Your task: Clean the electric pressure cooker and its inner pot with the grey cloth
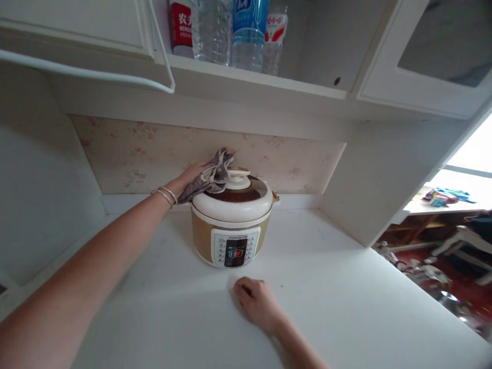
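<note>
An electric pressure cooker with a white and brown lid and a front control panel stands on the white counter. My left hand, bracelets on the wrist, grips a grey patterned cloth pressed against the lid's back left edge beside the white knob. My right hand rests on the counter just in front of the cooker, its fingers curled under.
A floral backsplash runs behind the cooker. Above, an open cupboard shelf holds plastic water bottles. White side walls close the niche left and right. At the far right, a room with furniture and clutter lies below.
</note>
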The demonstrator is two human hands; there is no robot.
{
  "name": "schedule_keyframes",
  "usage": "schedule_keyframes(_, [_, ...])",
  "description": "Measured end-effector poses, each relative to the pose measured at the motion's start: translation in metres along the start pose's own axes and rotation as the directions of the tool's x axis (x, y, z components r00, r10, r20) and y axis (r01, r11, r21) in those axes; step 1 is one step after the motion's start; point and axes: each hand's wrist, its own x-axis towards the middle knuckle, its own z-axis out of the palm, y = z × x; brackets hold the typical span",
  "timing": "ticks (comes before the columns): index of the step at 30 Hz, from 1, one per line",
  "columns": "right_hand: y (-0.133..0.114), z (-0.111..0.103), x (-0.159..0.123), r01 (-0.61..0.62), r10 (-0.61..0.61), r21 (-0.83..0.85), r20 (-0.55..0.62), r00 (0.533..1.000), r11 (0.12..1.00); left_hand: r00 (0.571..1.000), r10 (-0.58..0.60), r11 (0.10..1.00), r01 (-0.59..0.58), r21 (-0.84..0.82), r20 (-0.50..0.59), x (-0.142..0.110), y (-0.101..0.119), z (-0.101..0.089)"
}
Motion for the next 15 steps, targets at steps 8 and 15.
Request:
schedule_keyframes(8, [0.001,0.005,0.0,0.014,-0.014,-0.075,0.003,1.0,0.997,0.928,0.314,0.848,-0.18,0.498,-0.2,-0.093,-0.004,0.016])
schedule_keyframes(15, [0.0,0.009,-0.002,0.018,-0.019,-0.111,-0.007,1.0,0.994,0.747,0.641,0.355,-0.494,0.794,0.178,-0.207,-0.055,0.078])
